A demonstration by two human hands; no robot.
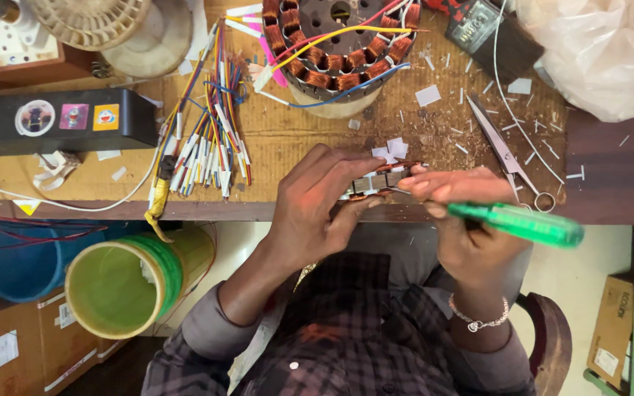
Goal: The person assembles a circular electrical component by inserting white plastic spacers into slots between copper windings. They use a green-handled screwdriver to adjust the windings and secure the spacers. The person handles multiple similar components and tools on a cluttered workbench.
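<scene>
copper-wound round metal stator: 1 | steel scissors: 1 | translucent green plastic tool handle: 1 | green plastic tube: 1

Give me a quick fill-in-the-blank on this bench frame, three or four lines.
1. The right hand grips a tool with a translucent ____ handle.
2. Both hands hold a small copper-wound part; the left hand holds it from the ____ side.
3. The scissors lie on the workbench to the ____ of the hands.
4. The bundle of coloured wires lies to the ____ of the hands.

Missing words: green; left; right; left
</scene>
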